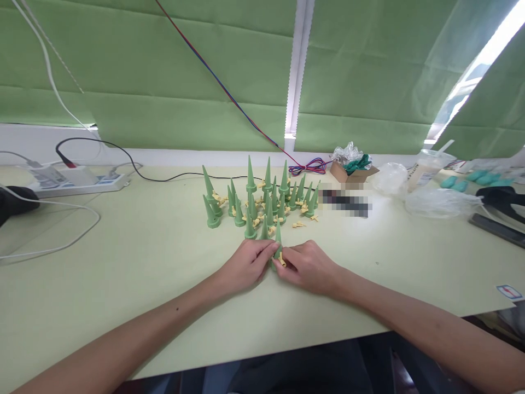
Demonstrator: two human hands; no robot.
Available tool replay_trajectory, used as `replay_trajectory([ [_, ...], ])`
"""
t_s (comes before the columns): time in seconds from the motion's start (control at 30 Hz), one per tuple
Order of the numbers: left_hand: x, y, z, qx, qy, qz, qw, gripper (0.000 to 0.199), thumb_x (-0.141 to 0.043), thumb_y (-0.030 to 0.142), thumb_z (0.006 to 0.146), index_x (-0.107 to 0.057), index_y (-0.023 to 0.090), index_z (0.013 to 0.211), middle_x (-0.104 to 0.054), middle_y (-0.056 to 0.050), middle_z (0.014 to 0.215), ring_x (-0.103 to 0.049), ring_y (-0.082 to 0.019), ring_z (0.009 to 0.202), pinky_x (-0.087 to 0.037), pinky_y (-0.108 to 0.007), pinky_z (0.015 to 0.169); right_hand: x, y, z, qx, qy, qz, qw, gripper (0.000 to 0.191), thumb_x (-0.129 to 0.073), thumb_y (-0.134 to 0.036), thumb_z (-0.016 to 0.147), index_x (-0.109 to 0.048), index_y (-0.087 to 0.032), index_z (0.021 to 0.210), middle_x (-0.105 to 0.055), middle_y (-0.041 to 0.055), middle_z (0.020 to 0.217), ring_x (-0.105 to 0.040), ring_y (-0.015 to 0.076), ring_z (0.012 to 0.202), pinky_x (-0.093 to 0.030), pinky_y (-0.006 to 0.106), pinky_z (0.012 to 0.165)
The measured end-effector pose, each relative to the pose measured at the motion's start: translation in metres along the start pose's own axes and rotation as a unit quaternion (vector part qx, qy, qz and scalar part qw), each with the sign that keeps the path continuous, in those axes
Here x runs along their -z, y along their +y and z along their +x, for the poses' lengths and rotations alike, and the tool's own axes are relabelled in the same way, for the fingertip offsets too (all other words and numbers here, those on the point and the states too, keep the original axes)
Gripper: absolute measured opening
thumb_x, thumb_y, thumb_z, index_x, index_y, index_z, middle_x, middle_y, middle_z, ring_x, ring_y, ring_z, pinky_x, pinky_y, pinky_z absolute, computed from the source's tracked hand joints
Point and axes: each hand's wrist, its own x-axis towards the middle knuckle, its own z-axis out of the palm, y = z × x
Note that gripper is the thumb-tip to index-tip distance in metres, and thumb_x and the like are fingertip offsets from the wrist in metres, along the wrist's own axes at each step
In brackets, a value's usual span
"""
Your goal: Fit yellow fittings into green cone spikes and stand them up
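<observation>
My left hand (251,264) is closed on a green cone (278,236) that stands upright near the middle of the table. From the other side my right hand (307,266) pinches a small pale-yellow branched piece (283,259) against the cone's lower side. The fingers cover much of the cone's base. Just beyond the hands stands a cluster of similar green cones (251,178), several with yellow pieces on or beside them. Two loose yellow pieces (299,225) lie to the right of the cluster.
A power strip (77,186) with plugs sits at the back left, its cables crossing the table (135,306). Back right are a small cardboard box (353,174), a plastic cup (426,169), clear plastic bags (443,202), teal pieces (454,183) and a dark flat device (498,230).
</observation>
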Motion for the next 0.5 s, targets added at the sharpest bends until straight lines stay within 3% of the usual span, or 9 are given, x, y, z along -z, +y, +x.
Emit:
replay_trajectory([
  [0.5, -0.0005, 0.0025, -0.0008, 0.033, 0.005, -0.035, 0.999, 0.046, -0.036, 0.050, 0.099, -0.058, 0.016, 0.078, -0.040, 0.006, 0.043, -0.038, -0.011, 0.043, -0.033, -0.024, 0.047, 0.0033, 0.0026, 0.0006, -0.010, -0.048, 0.044, 0.998, 0.051, -0.033, -0.047, 0.103, -0.050, -0.017, 0.066, -0.052, -0.0006, 0.051, -0.043, 0.0101, 0.044, -0.023, 0.026, 0.049],
])
